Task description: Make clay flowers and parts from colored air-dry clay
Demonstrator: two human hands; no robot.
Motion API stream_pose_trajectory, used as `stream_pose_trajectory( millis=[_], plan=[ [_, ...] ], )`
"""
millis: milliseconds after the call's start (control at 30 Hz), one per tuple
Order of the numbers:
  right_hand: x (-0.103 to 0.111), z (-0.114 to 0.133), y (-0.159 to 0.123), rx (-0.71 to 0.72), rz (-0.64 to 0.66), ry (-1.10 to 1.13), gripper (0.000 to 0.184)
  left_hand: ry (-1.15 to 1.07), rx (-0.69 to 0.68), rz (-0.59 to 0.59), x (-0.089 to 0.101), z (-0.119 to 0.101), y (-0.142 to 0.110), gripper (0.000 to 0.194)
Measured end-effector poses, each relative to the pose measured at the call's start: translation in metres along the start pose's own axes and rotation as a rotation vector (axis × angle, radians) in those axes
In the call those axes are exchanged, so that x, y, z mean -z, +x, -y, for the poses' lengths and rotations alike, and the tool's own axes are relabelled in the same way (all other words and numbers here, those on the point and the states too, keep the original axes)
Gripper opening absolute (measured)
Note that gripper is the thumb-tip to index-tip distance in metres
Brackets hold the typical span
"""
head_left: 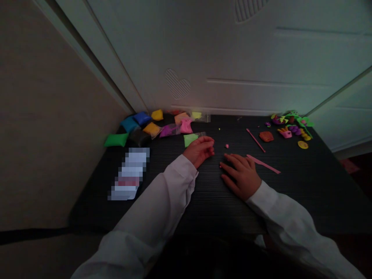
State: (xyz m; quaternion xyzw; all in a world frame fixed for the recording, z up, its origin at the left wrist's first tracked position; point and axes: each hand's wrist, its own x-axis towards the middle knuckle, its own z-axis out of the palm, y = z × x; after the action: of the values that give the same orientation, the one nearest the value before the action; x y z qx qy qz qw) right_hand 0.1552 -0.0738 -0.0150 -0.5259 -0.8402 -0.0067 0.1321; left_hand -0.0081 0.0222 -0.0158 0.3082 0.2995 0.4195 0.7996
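Observation:
My left hand (pixel 200 150) is held over the dark table beside the light green clay packet (pixel 190 140), its fingers curled together in a pinch. Whatever may be between those fingertips is too small to make out. My right hand (pixel 242 175) lies palm down with the fingers spread on the tabletop. A tiny pink bit (pixel 220 166) shows at one of its fingertips. Just beyond both hands sits a small pink clay lump (pixel 227 146). Close to the right hand lies a flat pink clay knife (pixel 266 164), and farther back a thin pink modelling stick (pixel 255 140).
Several coloured clay packets (pixel 142 117) line the back left of the black table (pixel 174 209). A blurred-out phone (pixel 129 174) lies at left. At back right are a reddish-brown clay piece (pixel 266 136), a yellow disc (pixel 303 144) and small clay figures (pixel 286 133). A white panel (pixel 221 58) stands behind.

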Motion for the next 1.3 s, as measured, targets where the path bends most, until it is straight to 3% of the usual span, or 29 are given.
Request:
stream_pose_trajectory(
  millis=[267,767,967,1300],
  plan=[
    [-0.004,-0.009,0.002,-0.037,-0.111,0.043,0.026,0.004,0.005,0.008,0.001,0.0,0.002,0.017],
    [-0.006,-0.004,0.011,-0.02,-0.14,0.141,0.015,0.014,0.006,-0.006,0.0,0.0,0.001,0.016],
    [-0.006,-0.011,0.014,-0.125,-0.25,0.098,0.014,0.015,0.006,-0.011,-0.001,0.0,0.0,0.016],
    [-0.01,-0.014,0.022,-0.167,-0.236,0.063,0.014,0.016,0.004,-0.01,-0.001,0.0,0.0,0.016]
  ],
)
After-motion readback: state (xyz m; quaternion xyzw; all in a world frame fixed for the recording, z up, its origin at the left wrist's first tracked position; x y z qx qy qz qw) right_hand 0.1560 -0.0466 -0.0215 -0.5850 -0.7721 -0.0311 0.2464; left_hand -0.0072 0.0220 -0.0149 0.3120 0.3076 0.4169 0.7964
